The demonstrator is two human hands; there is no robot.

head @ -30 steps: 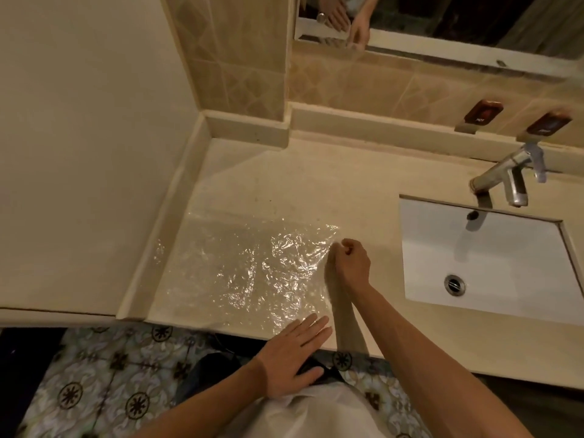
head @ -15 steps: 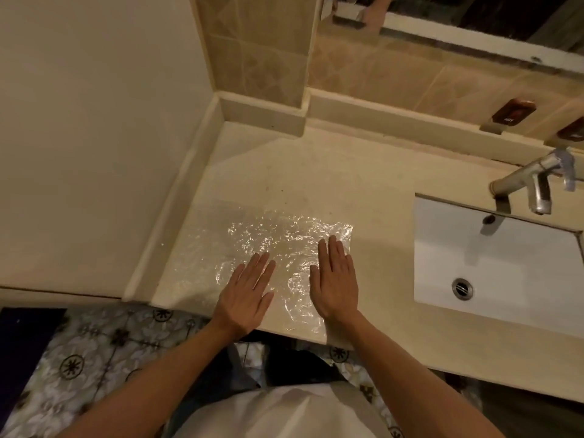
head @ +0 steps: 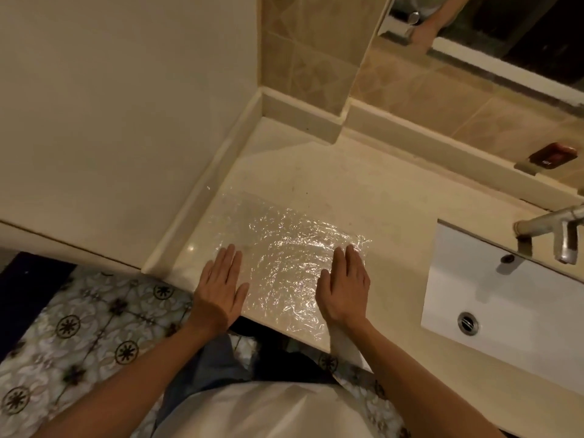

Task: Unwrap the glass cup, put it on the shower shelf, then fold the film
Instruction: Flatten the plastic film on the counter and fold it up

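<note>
**Film spread flat on the desk**

The crinkled film point(head: 284, 257) lies flat on the desk point(head: 363, 191), left of the sink point(head: 512, 298). The left hand point(head: 221, 286) and right hand point(head: 346, 286) press its 2 sides, each grip spread, palms down.

A home or hotel bathroom, judging by the stone vanity counter point(head: 331, 184), inset white sink point(head: 505, 298) with metal faucet point(head: 550, 226), wall mirror point(head: 505, 33), beige tiles point(head: 303, 52) and patterned floor point(head: 94, 336).
</note>
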